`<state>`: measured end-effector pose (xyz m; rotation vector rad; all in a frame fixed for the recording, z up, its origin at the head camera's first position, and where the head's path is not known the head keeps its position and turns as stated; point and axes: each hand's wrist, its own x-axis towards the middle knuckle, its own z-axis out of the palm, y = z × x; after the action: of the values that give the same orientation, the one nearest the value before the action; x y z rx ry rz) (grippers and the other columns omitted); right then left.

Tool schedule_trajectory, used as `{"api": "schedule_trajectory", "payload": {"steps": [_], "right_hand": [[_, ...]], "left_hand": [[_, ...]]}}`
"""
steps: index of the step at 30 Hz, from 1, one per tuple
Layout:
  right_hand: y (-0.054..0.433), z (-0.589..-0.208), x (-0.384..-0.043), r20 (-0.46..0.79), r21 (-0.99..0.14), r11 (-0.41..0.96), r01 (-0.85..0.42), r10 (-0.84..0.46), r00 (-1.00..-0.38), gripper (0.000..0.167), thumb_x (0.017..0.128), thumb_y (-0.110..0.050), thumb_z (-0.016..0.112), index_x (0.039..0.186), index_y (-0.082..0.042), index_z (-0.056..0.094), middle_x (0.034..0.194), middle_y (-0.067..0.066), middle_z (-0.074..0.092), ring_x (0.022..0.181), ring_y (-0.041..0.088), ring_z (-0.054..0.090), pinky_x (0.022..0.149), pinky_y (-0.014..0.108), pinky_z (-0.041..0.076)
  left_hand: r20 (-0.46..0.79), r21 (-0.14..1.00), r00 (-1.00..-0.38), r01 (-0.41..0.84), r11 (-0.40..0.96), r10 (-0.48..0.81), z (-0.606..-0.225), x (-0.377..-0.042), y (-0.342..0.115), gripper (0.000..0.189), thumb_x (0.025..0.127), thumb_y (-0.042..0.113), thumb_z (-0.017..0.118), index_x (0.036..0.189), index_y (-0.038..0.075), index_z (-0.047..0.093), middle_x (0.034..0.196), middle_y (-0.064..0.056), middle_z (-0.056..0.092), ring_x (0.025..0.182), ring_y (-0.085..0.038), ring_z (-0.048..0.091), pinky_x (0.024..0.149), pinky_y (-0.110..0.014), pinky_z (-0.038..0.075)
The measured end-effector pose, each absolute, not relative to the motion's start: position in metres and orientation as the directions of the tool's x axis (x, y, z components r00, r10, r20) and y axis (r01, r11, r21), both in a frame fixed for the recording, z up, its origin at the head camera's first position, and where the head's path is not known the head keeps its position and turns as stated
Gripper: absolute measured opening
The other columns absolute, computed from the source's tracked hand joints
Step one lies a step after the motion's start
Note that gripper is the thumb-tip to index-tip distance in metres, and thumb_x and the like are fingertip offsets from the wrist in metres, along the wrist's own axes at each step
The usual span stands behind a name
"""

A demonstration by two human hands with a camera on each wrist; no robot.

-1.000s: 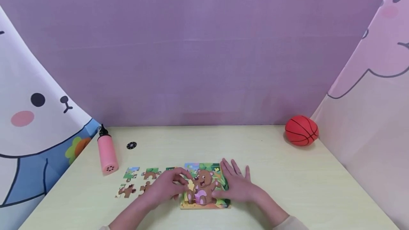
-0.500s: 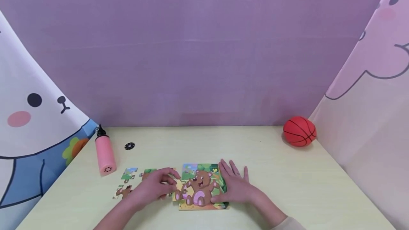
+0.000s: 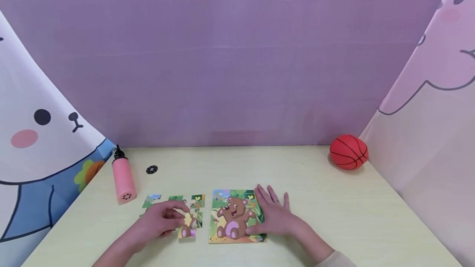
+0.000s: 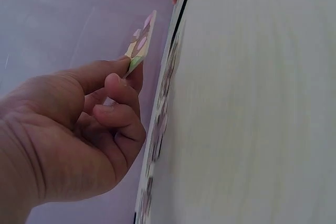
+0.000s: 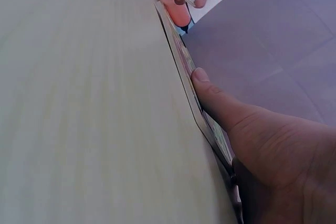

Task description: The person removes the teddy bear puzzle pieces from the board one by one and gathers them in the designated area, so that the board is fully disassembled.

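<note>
My left hand pinches a jigsaw puzzle piece between thumb and fingertips, and holds it up over the loose pieces left of the board. In the left wrist view the piece stands tilted, its printed side showing yellow, brown and pink. A square puzzle board with a seated brown bear lies flat in front of me. Spread across its right edge, my right hand rests with straight fingers, the thumb on the picture. The right wrist view shows that thumb on the board's surface.
Several loose puzzle pieces lie left of the board, among them a green one and a blue-green one, some partly behind my left hand. Farther back are a pink pump, a black round chip and a red ball.
My left hand has moved left with the puzzle piece, from over the board's left side to over the loose pieces. My right hand has stayed on the board.
</note>
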<state>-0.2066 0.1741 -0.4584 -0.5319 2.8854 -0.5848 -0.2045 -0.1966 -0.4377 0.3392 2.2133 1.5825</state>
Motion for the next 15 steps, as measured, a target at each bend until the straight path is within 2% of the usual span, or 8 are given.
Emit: {"api": "schedule_trajectory", "payload": {"steps": [4,11,15], "right_hand": [[0.174,-0.458,-0.206,-0.073,-0.401,0.861,-0.314,-0.371,-0.926,0.125,0.073,-0.078,0.069,0.161,-0.004,0.019,0.168,0.01,0.01,0.152,0.041,0.004,0.108,0.077,-0.007],[0.174,-0.456,-0.204,-0.074,-0.412,0.858,-0.307,-0.367,-0.927,0.125,0.073,-0.077,0.07,0.161,-0.004,0.018,0.168,0.01,0.01,0.152,0.041,0.003,0.108,0.076,-0.008],[0.174,-0.456,-0.205,-0.072,-0.405,0.861,-0.308,-0.366,-0.928,0.125,0.073,-0.078,0.069,0.161,-0.005,0.018,0.168,0.01,0.01,0.152,0.04,0.003,0.108,0.076,-0.007]], "left_hand": [[-0.205,0.931,-0.904,-0.062,0.359,0.374,-0.44,-0.201,-0.214,0.032,0.094,0.014,0.072,0.123,0.003,0.064,0.093,-0.008,0.069,0.059,-0.017,0.05,0.048,-0.025,0.04],[-0.243,0.914,-0.912,-0.1,0.394,0.331,-0.442,-0.195,-0.24,0.034,0.095,0.018,0.072,0.124,0.002,0.065,0.08,-0.006,0.064,0.056,-0.017,0.046,0.048,-0.025,0.039],[-0.267,0.907,-0.91,-0.126,0.403,0.316,-0.443,-0.194,-0.253,0.035,0.094,0.017,0.072,0.125,0.002,0.065,0.088,-0.007,0.067,0.057,-0.017,0.046,0.049,-0.025,0.04]]}}
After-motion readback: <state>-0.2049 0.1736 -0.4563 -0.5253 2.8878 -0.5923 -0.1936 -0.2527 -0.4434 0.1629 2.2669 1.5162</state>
